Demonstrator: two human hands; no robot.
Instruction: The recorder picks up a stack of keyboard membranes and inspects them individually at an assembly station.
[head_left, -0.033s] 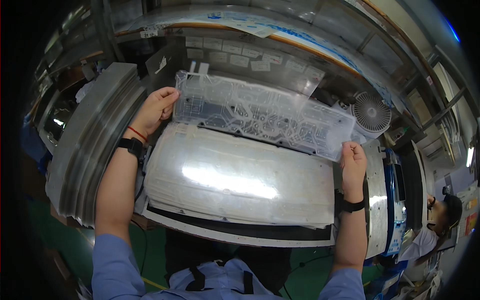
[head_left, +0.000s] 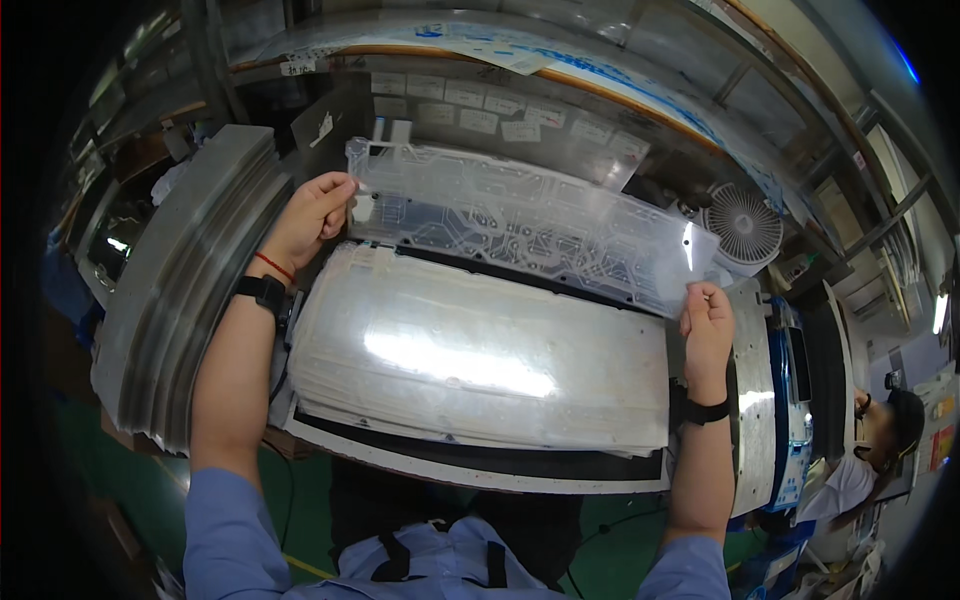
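A long, see-through plastic film with printed circuit traces [head_left: 520,225] is stretched between my two hands. My left hand [head_left: 318,210] pinches its left end, where short tabs stick up. My right hand [head_left: 708,318] pinches the lower right corner, near a bright glare spot. Just in front of the film lies a thick stack of clear, shiny sheets [head_left: 480,360] on a dark board with a pale edge. The film's lower edge is close to the far side of that stack; whether they touch I cannot tell.
On the left stands a tall pile of grey sheets [head_left: 190,270]. A small round fan [head_left: 742,225] sits behind my right hand. A metal plate [head_left: 752,400] and a blue fixture [head_left: 790,410] are at the right, with another person [head_left: 885,440] beyond. A shelf [head_left: 470,55] crosses the back.
The film has tilted slightly and its right end has shifted a little; a glare spot now shows there. Both hands stay in nearly the same place.
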